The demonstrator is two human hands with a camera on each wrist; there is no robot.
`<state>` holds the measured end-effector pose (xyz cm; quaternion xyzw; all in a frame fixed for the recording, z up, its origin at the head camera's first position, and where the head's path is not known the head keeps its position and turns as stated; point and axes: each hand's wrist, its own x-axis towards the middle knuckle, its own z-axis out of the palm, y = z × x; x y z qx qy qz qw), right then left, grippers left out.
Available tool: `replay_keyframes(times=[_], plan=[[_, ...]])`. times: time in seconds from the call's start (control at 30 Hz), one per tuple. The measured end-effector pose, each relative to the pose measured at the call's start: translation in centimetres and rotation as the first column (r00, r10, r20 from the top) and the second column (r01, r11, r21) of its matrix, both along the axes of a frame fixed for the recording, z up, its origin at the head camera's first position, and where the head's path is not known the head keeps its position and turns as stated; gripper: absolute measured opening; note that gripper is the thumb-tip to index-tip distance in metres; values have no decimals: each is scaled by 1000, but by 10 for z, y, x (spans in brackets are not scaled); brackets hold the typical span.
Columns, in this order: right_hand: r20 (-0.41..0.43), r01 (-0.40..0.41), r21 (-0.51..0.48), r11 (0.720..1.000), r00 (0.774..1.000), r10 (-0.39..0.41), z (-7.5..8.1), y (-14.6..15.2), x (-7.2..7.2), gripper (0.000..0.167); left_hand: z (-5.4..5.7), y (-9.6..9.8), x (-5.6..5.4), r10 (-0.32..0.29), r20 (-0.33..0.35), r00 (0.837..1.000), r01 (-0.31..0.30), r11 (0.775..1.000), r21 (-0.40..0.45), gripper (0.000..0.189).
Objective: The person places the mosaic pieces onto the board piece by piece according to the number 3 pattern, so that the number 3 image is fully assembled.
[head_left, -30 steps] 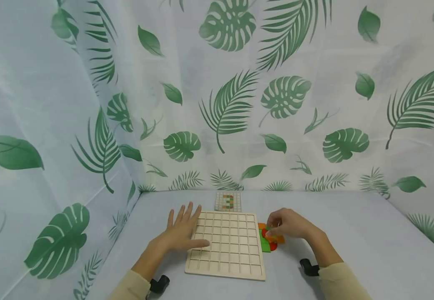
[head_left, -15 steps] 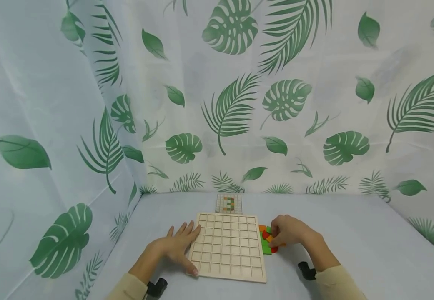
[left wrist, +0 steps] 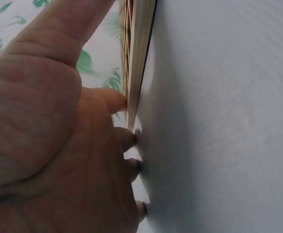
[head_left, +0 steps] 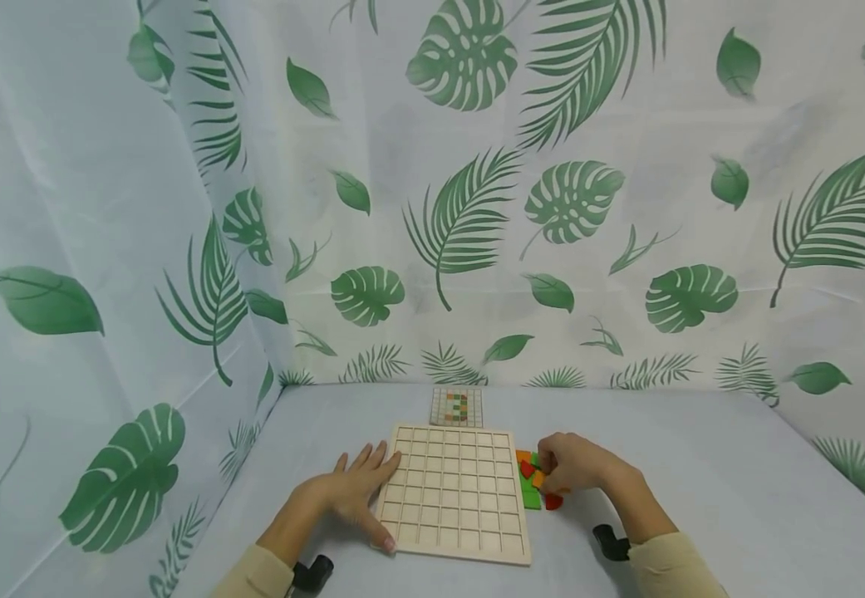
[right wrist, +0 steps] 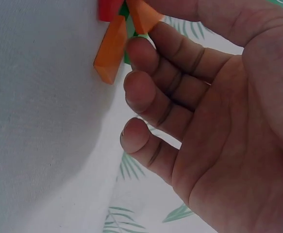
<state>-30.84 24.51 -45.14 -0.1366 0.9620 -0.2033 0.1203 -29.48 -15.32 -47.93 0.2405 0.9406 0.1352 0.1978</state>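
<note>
"Where did we find the coloured pieces (head_left: 528, 486)?"

"Along the right rim of the gridded board (head_left: 450, 490), touching it or just beside it; we couldn't tell which. The heap ran longer from near to far, following that rim."

"So which hand did we judge nearer?"

"The right hand (head_left: 580, 459), plainly. It arched over the heap's outer side, so the pieces lay between it and the board, with the board's grid off to its left."

"Had it taken hold of anything?"

"Its fingers were bent, and we saw thumb and forefinger come close together at one orange piece (right wrist: 142, 18). Whether they actually pinched it, we couldn't tell. A second orange piece (right wrist: 110, 51) lay low by the tabletop (right wrist: 39, 121), its long edge pointing up the right wrist view toward the others."

"And the left hand (head_left: 355, 497)?"

"Across the board from the heap, and well apart from it. We saw its fingers spread at the left rim and its thumb at the near left corner, gripping nothing."

"Did we place the patterned card (head_left: 456, 407)?"

"Just beyond the board's far edge, away from both hands."
</note>
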Motion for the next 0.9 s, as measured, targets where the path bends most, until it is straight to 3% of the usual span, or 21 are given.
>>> replay_keyframes(times=[0.27,0.5,0.73,0.9], plan=[[3,-30,-18,999,1000,30,0,1,1,29,0,1,0,0,-5,1000,-1,1000,-6,139],[0,-111,-94,989,994,111,0,3,-1,28,2,2,2,5,-10,1000,-5,1000,2,139],[50,-182,-227,957,979,198,2,5,-4,22,1,0,0,-1,0,1000,1,1000,6,137],[7,-204,-315,927,976,217,8,2,-9,10,3,-9,-2,-46,26,999,44,997,57,134]])
